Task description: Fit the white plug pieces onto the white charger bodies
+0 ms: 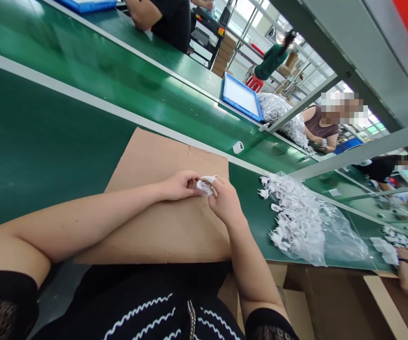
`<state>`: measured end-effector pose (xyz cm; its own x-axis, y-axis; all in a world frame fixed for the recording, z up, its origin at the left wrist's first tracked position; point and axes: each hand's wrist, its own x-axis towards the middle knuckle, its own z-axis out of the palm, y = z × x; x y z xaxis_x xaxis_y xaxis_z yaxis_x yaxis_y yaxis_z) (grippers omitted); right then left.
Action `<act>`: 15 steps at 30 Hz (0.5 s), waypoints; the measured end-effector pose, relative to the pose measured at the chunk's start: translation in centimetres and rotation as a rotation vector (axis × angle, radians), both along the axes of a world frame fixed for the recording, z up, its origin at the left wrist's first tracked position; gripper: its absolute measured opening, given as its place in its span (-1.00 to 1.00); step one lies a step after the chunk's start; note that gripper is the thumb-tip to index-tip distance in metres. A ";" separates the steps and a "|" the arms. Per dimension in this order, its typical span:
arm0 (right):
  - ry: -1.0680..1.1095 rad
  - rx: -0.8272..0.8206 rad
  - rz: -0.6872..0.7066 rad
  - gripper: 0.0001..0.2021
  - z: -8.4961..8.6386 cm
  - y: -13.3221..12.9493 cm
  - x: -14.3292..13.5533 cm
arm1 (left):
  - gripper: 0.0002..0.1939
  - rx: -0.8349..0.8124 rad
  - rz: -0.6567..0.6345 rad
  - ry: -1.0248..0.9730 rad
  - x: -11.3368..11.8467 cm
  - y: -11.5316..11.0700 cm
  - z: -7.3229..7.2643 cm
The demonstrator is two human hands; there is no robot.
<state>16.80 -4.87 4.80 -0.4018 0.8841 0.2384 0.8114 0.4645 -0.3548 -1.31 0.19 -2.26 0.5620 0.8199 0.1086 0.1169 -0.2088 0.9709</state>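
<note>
My left hand [179, 185] and my right hand [225, 200] meet above a brown cardboard sheet [175, 231]. Between their fingertips is a small white piece [203, 187], partly covered by the fingers; its exact kind is unclear. The right thumb and fingers close round it, and white material seems to wrap a right fingertip. Left fingers pinch its near side. To the right of the sheet, many white plug adapters [283, 231] with metal pins spill from a clear plastic bag [342, 233].
Beyond a pale rail, a single white adapter [238, 147] sits on the green conveyor [125, 89]. A blue-rimmed tray [242, 97] lies across from me. Metal frame bars [363, 148] slant overhead at right. Several people work around the line. Cardboard boxes [331, 297] stand below the table edge.
</note>
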 end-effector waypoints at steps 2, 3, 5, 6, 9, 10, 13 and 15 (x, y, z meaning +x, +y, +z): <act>-0.010 0.034 -0.029 -0.55 0.0 -0.1 0.0 | -0.57 -0.010 0.006 0.017 0.0 0.1 -0.3; -0.005 0.044 -0.042 -0.55 0.0 -0.2 0.0 | -0.57 -0.015 0.009 0.021 0.0 0.1 -0.4; 0.008 0.043 -0.048 -0.55 0.0 -0.2 0.0 | -0.57 -0.014 0.011 0.020 -0.1 0.2 -0.5; 0.011 0.036 -0.041 -0.56 0.0 -0.2 0.0 | -0.57 -0.009 0.012 0.016 0.0 0.2 -0.5; -0.011 0.030 -0.017 -0.58 -0.1 -0.1 0.0 | -0.59 0.009 0.007 0.010 0.0 0.1 -0.4; -0.033 0.035 -0.017 -0.57 -0.2 -0.1 -0.1 | -0.60 0.017 0.008 0.013 0.0 0.1 -0.4; -0.145 0.042 -0.044 -0.57 -0.2 -0.3 -0.6 | -0.63 0.070 0.019 0.034 -0.1 -0.1 -0.3; -0.209 0.046 -0.078 -0.58 -0.1 -0.4 -1.1 | -0.66 0.175 0.008 0.054 -0.1 -0.4 -0.2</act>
<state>15.67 -5.28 4.70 -0.3774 0.9047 0.1977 0.8993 0.4090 -0.1550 -1.45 -0.19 -2.43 0.5643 0.7958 0.2196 0.1707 -0.3728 0.9121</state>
